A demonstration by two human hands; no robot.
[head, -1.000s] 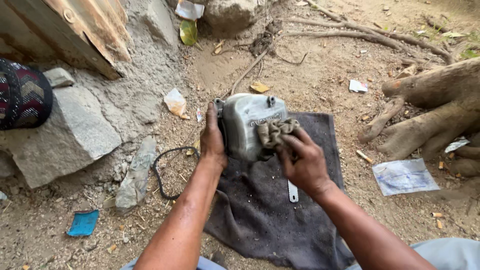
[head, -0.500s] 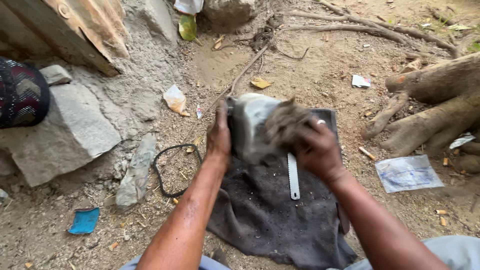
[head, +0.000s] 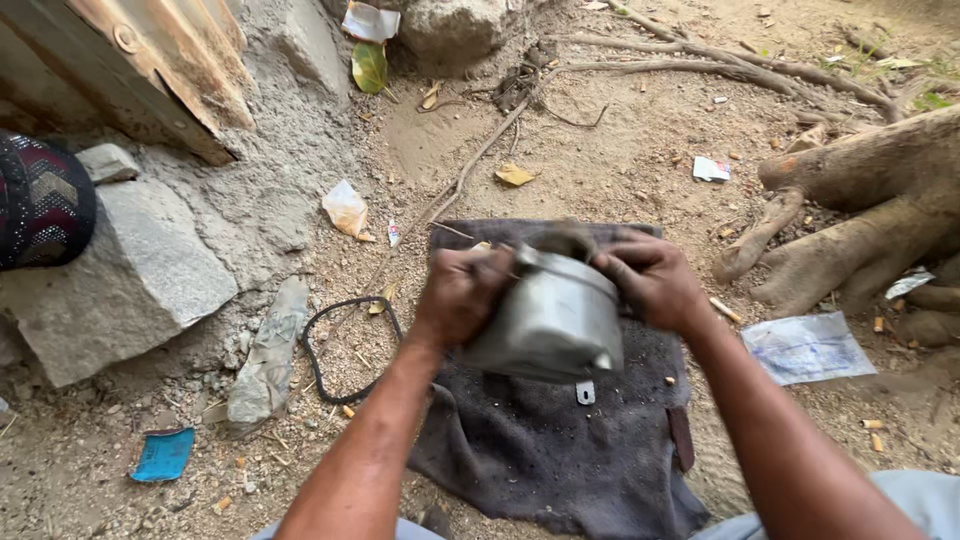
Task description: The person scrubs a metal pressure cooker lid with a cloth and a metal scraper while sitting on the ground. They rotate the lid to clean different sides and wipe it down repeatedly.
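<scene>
1. While our left hand (head: 462, 295) is gripping the grey metal housing (head: 552, 320) closed-fingered, our right hand (head: 652, 280) is clasping its far side.
2. Beneath both hands a dark cloth (head: 560, 450) is lying; possibly a rag (head: 565, 238) is sitting between them.

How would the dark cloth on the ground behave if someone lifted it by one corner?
The dark cloth would probably hang floppy: it lies wrinkled and follows the ground. It looks thick, so likely rather heavy for a rag. The small metal piece lying on it would probably slide off.

A grey metal housing (head: 553, 318), rounded and dull, is held tilted above the dark cloth (head: 540, 450), with a grimy rag (head: 563, 240) pressed at 12 o'clock.
</scene>
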